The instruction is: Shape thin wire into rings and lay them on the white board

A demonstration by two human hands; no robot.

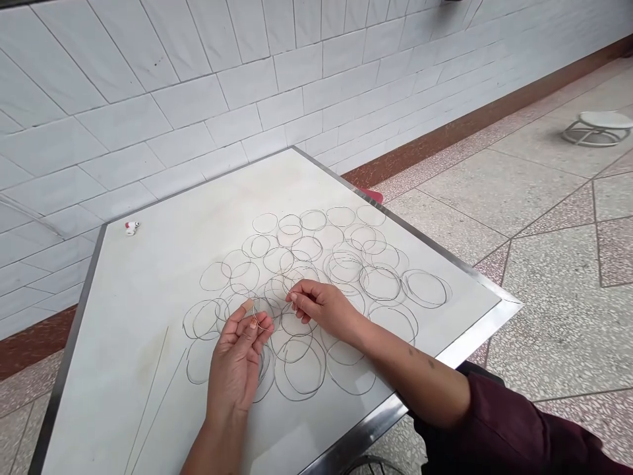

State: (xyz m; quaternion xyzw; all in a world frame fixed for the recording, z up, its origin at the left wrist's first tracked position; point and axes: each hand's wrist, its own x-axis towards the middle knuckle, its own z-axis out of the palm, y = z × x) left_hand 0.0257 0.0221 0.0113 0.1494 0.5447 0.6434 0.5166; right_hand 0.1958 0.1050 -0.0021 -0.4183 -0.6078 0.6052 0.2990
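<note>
My left hand [242, 346] is raised over the table, its thumb and fingers pinching a thin wire [267, 329] bent into a curve. Across from it, my right hand [321, 307] has thumb and forefinger pressed together around a part of the wire near the same loop. Just how the wire ends meet between the hands is too fine to make out. Beneath and around both hands lie several thin wire rings [299, 400], many overlapping. Two straight lengths of wire [148, 396] rest to the left of my left hand.
The white table [173, 264] has a metal edge [450, 264] and stands against a white tiled wall [198, 112]. A small white and red object [132, 228] sits at the far left corner. Farther right, a low round stool [606, 120] stands on the speckled floor.
</note>
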